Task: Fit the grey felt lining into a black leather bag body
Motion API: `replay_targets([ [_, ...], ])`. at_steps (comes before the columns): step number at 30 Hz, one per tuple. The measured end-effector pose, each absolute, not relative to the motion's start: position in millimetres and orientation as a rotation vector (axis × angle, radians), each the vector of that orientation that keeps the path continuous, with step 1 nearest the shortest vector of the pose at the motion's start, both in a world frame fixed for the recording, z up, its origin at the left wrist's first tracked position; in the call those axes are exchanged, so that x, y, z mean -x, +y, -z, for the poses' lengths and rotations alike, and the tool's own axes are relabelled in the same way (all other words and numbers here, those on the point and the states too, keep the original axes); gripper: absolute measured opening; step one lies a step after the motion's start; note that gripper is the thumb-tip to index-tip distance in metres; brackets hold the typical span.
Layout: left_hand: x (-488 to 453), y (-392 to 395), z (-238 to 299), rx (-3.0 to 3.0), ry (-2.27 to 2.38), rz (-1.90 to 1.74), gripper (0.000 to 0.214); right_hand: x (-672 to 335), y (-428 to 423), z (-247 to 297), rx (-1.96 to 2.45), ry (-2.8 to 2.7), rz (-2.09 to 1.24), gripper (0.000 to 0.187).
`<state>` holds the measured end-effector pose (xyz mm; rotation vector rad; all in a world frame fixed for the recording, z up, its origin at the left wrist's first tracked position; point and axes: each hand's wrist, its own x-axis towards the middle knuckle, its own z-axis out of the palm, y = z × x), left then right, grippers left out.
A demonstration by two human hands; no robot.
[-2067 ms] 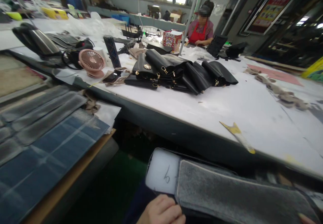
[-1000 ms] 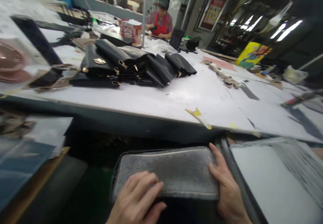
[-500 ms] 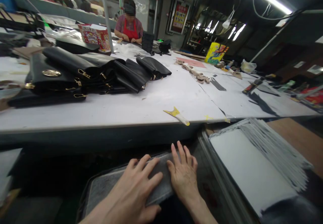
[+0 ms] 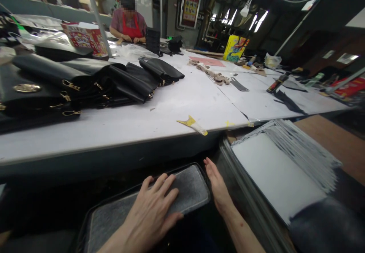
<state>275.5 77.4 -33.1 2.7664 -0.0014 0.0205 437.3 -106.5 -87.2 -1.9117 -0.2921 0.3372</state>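
A grey felt-like panel (image 4: 190, 187) with a dark edge lies low in front of me, below the table edge. My left hand (image 4: 152, 212) rests flat on it with fingers spread, holding nothing. My right hand (image 4: 218, 186) stands on edge against the panel's right end, fingers straight and together, open. A fanned stack of white and grey sheets (image 4: 281, 169) lies just right of that hand.
A big white worktable (image 4: 171, 110) carries a row of black handbags (image 4: 94, 80) with gold clasps, a yellow scrap (image 4: 192, 125) near its front edge and beige pieces (image 4: 213, 74) further off. A person in a red apron (image 4: 128, 23) works at the far end.
The view has swung right and the panel has turned beneath my hands. My right hand has slid off the panel's top to its right end. My left hand stays flat on it.
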Motion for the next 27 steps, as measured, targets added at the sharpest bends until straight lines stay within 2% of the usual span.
replay_targets([
  [7, -293, 87, 29, -2.736, -0.126, 0.004, 0.04, -410, -138, 95, 1.888, -0.092, -0.298, 0.049],
  [11, -301, 95, 28, -2.729, -0.196, 0.008, 0.041, -373, -155, 82, 2.023, -0.378, -0.011, 0.032],
  [12, -302, 96, 28, -2.729, -0.215, 0.012, 0.04, -364, -157, 78, 2.076, -0.575, 0.081, 0.032],
  [14, -303, 98, 28, -2.731, -0.253, 0.018, 0.038, -347, -158, 70, 2.146, -1.001, 0.201, 0.043],
  [16, -303, 99, 27, -2.74, -0.281, 0.018, 0.037, -333, -151, 65, 2.163, -1.315, 0.197, 0.054],
  [18, -303, 100, 26, -2.755, -0.291, 0.013, 0.038, -322, -140, 64, 2.136, -1.522, 0.162, 0.056],
  [22, -301, 99, 26, -2.782, -0.284, 0.018, 0.037, -305, -113, 67, 2.033, -1.613, 0.159, 0.044],
  [27, -300, 96, 25, -2.783, -0.303, 0.05, 0.047, -298, -101, 70, 1.949, -1.533, 0.115, 0.019],
])
